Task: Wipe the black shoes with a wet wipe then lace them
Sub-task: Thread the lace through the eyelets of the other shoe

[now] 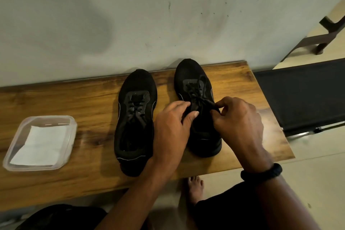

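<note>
Toward the right end of the bench (233, 84), the right shoe (188, 71) lies crosswise, toe to the wall (130, 24); the left shoe (138, 84) lies parallel at mid-bench. Left hand (171, 127) and right hand (240, 119) pinch the right shoe's laces (200, 87).

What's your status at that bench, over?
Left hand gripping the right-side shoe, right hand pinching its lace. Other shoe beside it, untouched. Wipe lying in its tub, nothing in the way.
</note>
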